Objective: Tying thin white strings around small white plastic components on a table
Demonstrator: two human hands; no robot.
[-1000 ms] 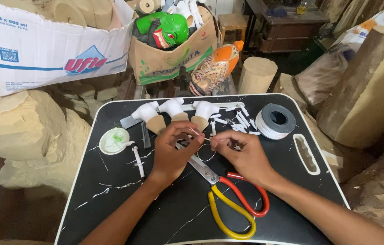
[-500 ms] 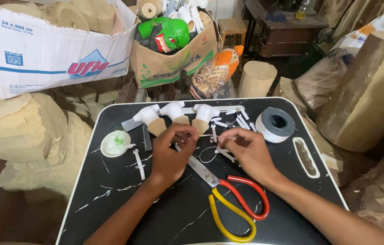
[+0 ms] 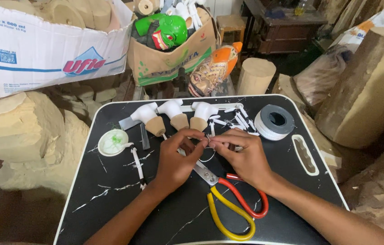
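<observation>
My left hand (image 3: 177, 159) and my right hand (image 3: 241, 155) meet fingertip to fingertip over the middle of a black marbled tray table (image 3: 110, 199). Between the fingers they pinch a thin loop of white wire (image 3: 207, 153); its exact shape is partly hidden. Just beyond the hands lie three white carved pieces with bare wooden cone ends (image 3: 173, 117). Scissors with one red and one yellow handle (image 3: 233, 204) lie under my right wrist.
A white wire spool (image 3: 273, 121), small white sticks (image 3: 237, 117), a round white lid (image 3: 113, 141) and a thin brush (image 3: 137, 163) lie on the table. Cardboard boxes (image 3: 42, 50), a green mask (image 3: 164, 31), an orange carving (image 3: 214, 68) and wood blocks (image 3: 24, 136) surround it.
Both hands have drawn slightly closer together, fingertips now touching over the wire. The camera view has shifted a little; nothing else on the table moved.
</observation>
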